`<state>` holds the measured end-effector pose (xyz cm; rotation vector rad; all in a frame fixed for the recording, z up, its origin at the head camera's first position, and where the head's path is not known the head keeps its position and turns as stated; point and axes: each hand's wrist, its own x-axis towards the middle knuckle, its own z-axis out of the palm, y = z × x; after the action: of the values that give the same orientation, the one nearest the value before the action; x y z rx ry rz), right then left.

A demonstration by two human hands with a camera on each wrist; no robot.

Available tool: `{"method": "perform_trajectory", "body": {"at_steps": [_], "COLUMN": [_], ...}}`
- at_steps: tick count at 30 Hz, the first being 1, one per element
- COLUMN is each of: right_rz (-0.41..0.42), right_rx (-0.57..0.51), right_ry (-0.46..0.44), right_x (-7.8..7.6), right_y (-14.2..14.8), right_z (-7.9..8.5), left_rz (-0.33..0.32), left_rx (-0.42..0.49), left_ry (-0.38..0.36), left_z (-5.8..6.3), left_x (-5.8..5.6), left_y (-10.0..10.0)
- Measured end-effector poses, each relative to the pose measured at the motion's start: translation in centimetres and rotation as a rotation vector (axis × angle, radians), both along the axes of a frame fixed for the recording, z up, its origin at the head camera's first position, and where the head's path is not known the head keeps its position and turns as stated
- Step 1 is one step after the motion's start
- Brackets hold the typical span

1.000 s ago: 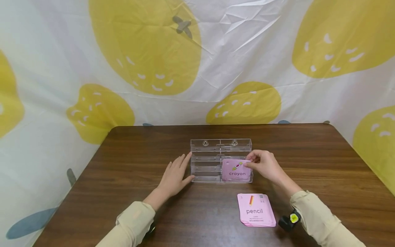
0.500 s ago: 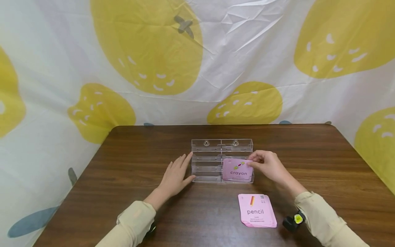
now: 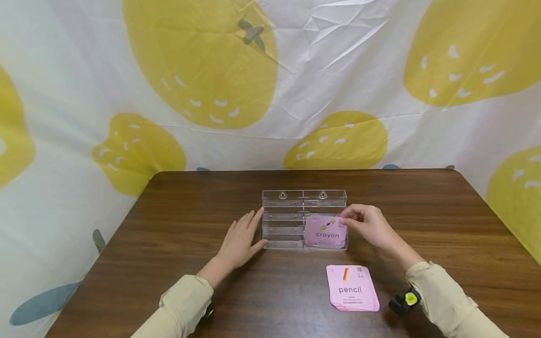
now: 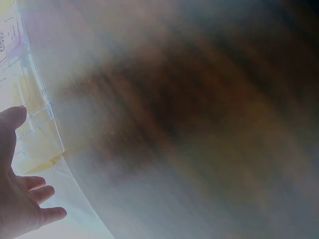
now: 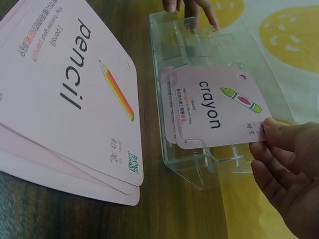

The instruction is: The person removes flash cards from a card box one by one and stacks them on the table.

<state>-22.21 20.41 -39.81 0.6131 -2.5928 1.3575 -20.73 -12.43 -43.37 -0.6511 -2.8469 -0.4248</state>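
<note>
"One crayon card (image 3: 322,237) sits at the near right corner of the clear rack (image 3: 282,230), right hand (image 3: 369,226) pinching its top right corner!"
"And the left hand (image 3: 236,241)?"
"Fingers spread, touching the rack's left edge."
"Changes from a second ago?"
"Card's crept slightly up and right, pinch with it; pencil cards (image 3: 352,290) unmoved, well off the far edge of the worktop (image 3: 190,202)."

"crayon" card (image 3: 324,232), "pencil" card (image 3: 352,288)

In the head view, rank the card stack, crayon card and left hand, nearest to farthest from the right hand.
1. Crayon card: pinched by the right hand.
2. Card stack: on the holder's near side.
3. Left hand: at the holder's left edge.
</note>
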Motion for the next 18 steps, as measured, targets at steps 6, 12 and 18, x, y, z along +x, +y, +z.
{"method": "perform_trajectory", "body": {"at_steps": [6, 12, 18], "right_rz": [-0.008, 0.001, -0.003], "right_rx": [-0.012, -0.017, 0.01], "right_ry": [-0.004, 0.031, 0.068], "right_x": [0.2, 0.1, 0.3], "right_y": [0.0, 0.0, 0.0], "right_z": [0.5, 1.0, 1.5], "left_rz": [0.001, -0.001, 0.004], "left_rx": [0.0, -0.002, -0.008], "left_ry": [-0.004, -0.005, -0.012], "left_z": [0.1, 0.1, 0.1], "left_x": [0.0, 0.0, 0.0], "left_y": [0.1, 0.1, 0.1]}}
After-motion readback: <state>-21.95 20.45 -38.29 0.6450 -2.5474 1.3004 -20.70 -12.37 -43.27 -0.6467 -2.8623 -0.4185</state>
